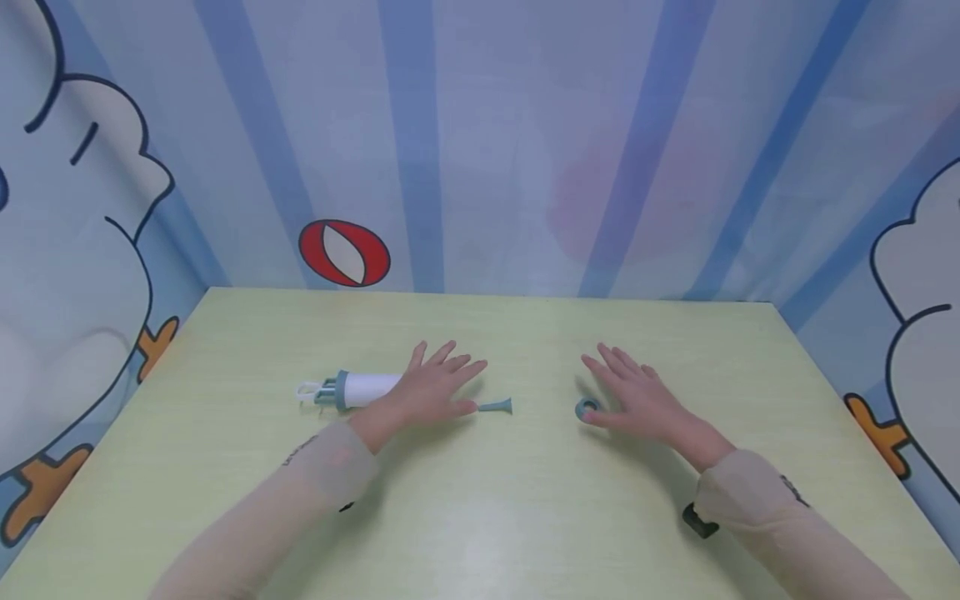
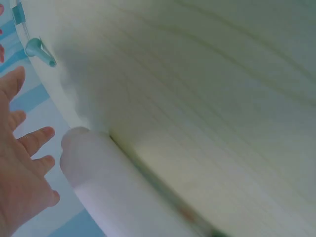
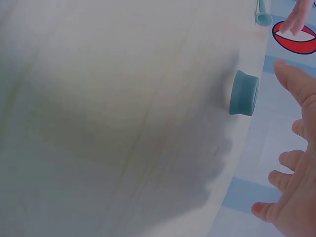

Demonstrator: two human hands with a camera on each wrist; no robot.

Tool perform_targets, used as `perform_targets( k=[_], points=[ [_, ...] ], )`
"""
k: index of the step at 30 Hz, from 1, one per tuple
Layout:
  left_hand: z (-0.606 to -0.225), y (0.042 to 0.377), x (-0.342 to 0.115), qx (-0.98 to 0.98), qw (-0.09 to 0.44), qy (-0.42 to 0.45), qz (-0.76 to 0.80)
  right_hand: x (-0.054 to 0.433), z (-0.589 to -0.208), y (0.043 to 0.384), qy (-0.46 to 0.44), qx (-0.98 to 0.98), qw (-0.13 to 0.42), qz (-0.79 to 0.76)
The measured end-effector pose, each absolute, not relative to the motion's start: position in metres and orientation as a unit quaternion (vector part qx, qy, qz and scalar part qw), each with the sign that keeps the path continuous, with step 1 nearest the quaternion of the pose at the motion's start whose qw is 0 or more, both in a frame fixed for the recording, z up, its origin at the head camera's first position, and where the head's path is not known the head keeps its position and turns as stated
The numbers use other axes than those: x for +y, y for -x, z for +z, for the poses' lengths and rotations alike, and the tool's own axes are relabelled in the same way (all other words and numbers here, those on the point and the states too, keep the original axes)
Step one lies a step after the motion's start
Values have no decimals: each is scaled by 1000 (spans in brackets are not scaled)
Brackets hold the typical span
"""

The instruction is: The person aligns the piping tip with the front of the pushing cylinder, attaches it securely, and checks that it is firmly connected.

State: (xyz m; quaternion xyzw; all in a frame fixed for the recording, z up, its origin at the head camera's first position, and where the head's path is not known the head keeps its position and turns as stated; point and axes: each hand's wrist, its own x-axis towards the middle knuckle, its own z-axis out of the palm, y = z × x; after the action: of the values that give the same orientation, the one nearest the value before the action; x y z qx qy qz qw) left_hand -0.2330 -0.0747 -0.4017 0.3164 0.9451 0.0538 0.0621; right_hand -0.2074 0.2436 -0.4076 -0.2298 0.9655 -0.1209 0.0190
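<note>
My left hand (image 1: 427, 393) is held over the table with fingers spread, holding nothing. It overlaps the right end of a white tube (image 1: 369, 390) lying on its side, which has a teal collar (image 1: 342, 390) and a white looped handle (image 1: 308, 392) at its left. By the left thumb, a small teal funnel-shaped nozzle (image 1: 497, 406) lies flat. My right hand (image 1: 641, 404) also has its fingers extended and grips nothing; its thumb overlaps a teal ring-shaped cap (image 1: 580, 409). In the right wrist view the ring-shaped cap (image 3: 244, 94) shows a flared rim, apart from the thumb.
A pale yellow-green table (image 1: 480, 508) spans the scene, its far edge against a striped blue backdrop (image 1: 487, 150) with a printed red-and-white ball. Cartoon-printed panels flank both sides. A black device (image 1: 701, 522) sits at the right cuff.
</note>
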Motion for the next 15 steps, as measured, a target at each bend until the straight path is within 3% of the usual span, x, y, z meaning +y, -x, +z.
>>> perform_targets(
  k=[11,15],
  points=[
    [-409,237,-55,929,67,-349,108,240,-409,207,237,959,23,-154],
    [-409,240,-48,923,93,-344,144,239,-410,208,238,956,25,-172]
  ],
)
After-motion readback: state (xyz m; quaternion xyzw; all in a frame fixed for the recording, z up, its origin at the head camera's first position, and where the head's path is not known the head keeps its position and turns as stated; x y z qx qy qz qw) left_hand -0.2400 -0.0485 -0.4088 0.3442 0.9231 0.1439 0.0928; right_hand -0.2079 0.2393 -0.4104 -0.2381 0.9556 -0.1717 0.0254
